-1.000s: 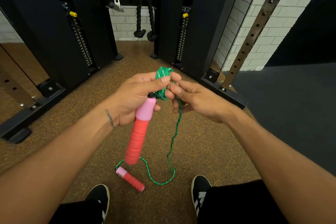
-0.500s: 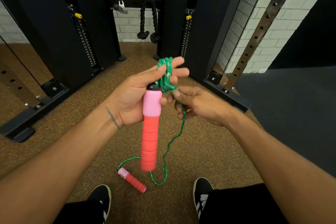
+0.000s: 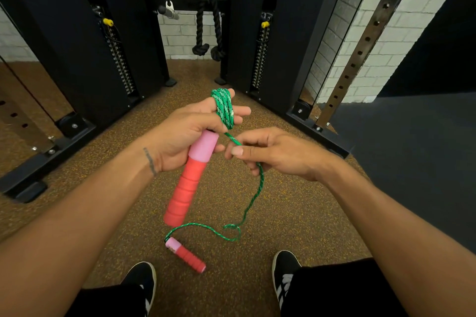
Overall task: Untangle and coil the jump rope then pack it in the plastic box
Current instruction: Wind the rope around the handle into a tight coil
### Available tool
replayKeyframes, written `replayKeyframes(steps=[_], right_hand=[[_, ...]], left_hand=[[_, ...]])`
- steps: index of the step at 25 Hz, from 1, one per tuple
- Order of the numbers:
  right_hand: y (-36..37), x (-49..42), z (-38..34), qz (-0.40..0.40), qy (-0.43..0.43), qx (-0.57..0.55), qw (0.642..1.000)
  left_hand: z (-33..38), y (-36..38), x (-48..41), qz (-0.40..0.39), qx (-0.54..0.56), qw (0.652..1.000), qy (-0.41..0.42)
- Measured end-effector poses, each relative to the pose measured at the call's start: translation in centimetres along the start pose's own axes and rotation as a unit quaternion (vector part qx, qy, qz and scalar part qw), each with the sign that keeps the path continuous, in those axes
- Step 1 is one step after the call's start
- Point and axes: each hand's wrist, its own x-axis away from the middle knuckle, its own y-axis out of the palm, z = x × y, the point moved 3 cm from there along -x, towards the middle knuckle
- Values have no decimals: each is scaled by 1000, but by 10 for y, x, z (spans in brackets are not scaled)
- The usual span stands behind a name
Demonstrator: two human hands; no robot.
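1. left hand (image 3: 185, 134) is clenched around the pink collar of a long red ribbed foam handle (image 3: 186, 180); the handle hangs down and slightly toward the left forearm, its free end below the hand.
2. a coil of green braided jump rope with white flecks (image 3: 224, 108) is looped several turns around the extended fingers of the left hand, just above the handle's collar.
3. right hand (image 3: 273, 152) sits just beside the left hand, to its right; thumb and forefinger are pinched on a single strand of the same rope, close to the collar. the other fingers are curled in, with the strand passing beneath them.
4. from under the right hand the loose strand (image 3: 253, 197) drops to the floor, makes a small loop below and between the hands, then curves back left.
5. the strand ends at a second, shorter-looking red handle with a pink collar (image 3: 186, 255), which lies flat on the brown speckled rubber floor (image 3: 296, 213), below the left hand and well apart from it.
6. two black shoes with white stripes (image 3: 284, 271) stand on the floor, either side of the lying handle, nearer the body than both hands.
7. beyond the hands: black gym machine uprights (image 3: 260, 33) and a black knotted rope attachment (image 3: 207, 31) hanging between them against a white brick wall.
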Motion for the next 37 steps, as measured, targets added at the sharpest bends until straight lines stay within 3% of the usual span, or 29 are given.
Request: replayKeyframes(steps=[11, 18, 22, 37], right_hand=[[-22, 8, -12, 136, -115, -59, 982], [-28, 2, -7, 193, -135, -48, 971], [-29, 0, -4, 203, -147, -54, 967], [-31, -11, 4, 212, -124, -103, 964]], left_hand=[[-7, 5, -1, -55, -188, 980, -13], [-2, 10, 1, -34, -190, 981, -3], [-1, 12, 5, -60, -214, 975, -6], [-3, 22, 8, -81, -3, 996, -27]])
